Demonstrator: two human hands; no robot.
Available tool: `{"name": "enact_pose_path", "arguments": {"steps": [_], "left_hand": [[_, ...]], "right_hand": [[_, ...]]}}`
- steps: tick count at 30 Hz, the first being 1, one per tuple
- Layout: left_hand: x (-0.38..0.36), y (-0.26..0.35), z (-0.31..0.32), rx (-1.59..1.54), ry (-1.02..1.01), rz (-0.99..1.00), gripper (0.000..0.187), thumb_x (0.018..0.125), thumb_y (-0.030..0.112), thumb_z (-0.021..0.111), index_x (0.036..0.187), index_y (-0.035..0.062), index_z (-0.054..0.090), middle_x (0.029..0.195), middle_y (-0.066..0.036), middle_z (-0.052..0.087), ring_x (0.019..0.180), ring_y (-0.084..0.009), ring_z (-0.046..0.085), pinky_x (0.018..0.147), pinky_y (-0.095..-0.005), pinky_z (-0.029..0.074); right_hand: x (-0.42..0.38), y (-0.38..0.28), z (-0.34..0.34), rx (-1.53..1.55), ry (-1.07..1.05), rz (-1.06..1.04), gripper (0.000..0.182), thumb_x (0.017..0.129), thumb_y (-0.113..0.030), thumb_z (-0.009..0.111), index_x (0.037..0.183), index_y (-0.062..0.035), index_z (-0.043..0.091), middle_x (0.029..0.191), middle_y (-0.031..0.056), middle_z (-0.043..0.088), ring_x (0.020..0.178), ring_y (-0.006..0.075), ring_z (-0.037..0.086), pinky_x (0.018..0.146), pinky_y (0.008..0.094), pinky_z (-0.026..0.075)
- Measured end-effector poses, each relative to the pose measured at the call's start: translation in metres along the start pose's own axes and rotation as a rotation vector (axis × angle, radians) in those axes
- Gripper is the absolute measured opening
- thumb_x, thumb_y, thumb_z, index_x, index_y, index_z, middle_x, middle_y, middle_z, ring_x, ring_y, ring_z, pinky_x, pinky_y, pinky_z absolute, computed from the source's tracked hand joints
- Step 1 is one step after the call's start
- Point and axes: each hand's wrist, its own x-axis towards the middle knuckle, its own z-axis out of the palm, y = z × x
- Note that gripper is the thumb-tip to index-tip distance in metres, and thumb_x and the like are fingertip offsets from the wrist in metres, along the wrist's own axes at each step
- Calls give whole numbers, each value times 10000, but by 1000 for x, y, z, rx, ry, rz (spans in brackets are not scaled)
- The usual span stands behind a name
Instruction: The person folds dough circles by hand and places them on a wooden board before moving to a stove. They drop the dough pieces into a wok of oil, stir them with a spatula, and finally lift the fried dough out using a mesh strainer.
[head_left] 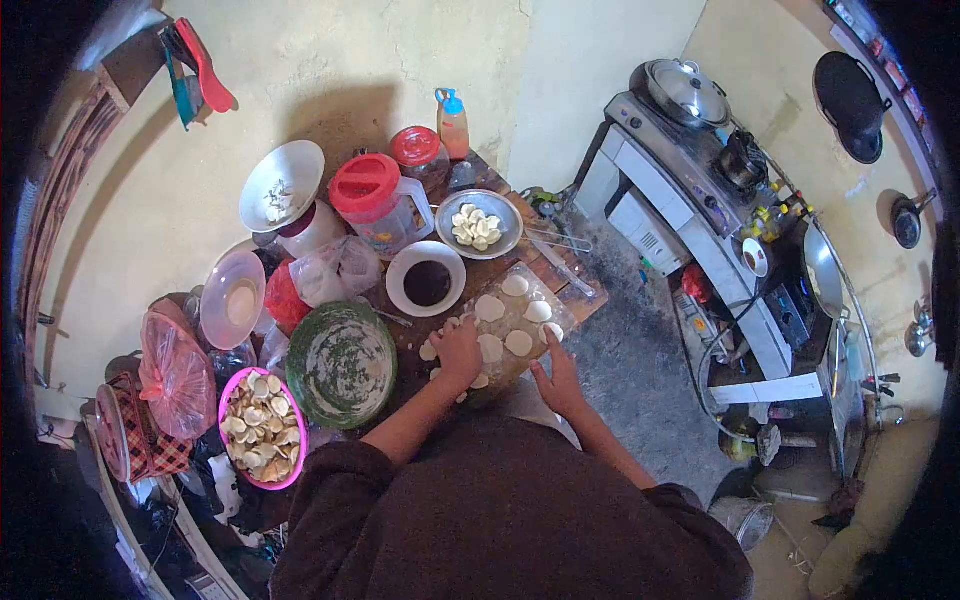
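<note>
A board (pixel 512 338) on the table bears several flat, pale dough rounds (pixel 519 343). My left hand (pixel 460 356) reaches over its left side, fingers lowered among the rounds; the hand covers part of them. At the right edge, my right hand (pixel 562 384) has thumb and forefinger apart, with the forefinger tip touching or just beside a dough round (pixel 553 331). Behind the board stand a white bowl of dark liquid (pixel 428 283) and a metal strainer (pixel 508 212) holding small pale dough pieces (pixel 477 228).
Left of the board sits a green flour-dusted basin (pixel 340 365), beside a pink-rimmed basket (pixel 224 411) of folded pale pieces. A red-lidded pitcher (pixel 372 205), a jar (pixel 420 158) and a bottle (pixel 454 130) stand behind. A stove (pixel 690 150) with a lidded pan lies to the right.
</note>
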Motion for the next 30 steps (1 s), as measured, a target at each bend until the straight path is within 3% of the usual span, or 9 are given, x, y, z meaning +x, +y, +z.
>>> {"name": "enact_pose_path", "arguments": {"steps": [4,7,10,12,16,19,24,30], "left_hand": [[2,2,5,57,-1,-39,369,727,88,550,1093,49,537,916,-143,598,994,-304,517,829,-504,312],[2,-2,7,144,34,77,324,731,82,541,1054,61,553,875,-130,606,977,-279,530,802,-471,325],[0,-4,9,183,59,150,424,665,90,611,1082,71,530,901,-142,580,958,-284,524,789,-450,322],[0,-1,5,189,90,163,285,733,78,538,1017,73,560,813,-121,617,870,-263,573,764,-415,336],[3,4,-1,131,55,87,288,738,70,532,1025,75,557,790,-131,618,837,-277,588,768,-401,338],[5,4,2,79,46,12,290,741,54,521,1029,68,555,773,-140,619,840,-293,595,790,-415,341],[5,4,0,-99,25,73,256,748,23,484,1002,5,497,762,-209,599,738,-394,596,650,-510,434],[9,1,9,-230,-26,87,329,730,-31,454,1057,-47,434,772,-249,586,734,-422,586,625,-524,442]], "right_hand": [[-2,-3,0,41,30,-42,621,894,-339,466,1398,-88,204,1446,124,239,1320,323,252,1000,651,92],[-2,0,1,32,36,-6,598,891,-335,473,1390,-106,236,1434,125,270,1311,329,269,1000,652,90],[-2,-1,-2,19,28,11,576,891,-329,479,1383,-123,260,1420,128,297,1307,333,276,1006,642,97],[-3,0,-1,14,11,23,568,893,-325,482,1382,-132,266,1414,128,307,1307,336,275,1012,633,106],[-2,0,6,33,17,10,528,882,-301,489,1350,-126,317,1407,123,321,1299,320,299,990,667,96],[-3,1,8,26,5,-1,511,884,-298,485,1342,-135,328,1402,114,331,1299,313,301,983,675,103],[-6,2,7,6,5,10,487,892,-319,478,1331,-152,349,1378,110,367,1283,332,319,984,666,126],[-6,4,7,15,24,-4,473,889,-315,487,1319,-157,369,1366,109,383,1277,326,331,979,671,136]]}}
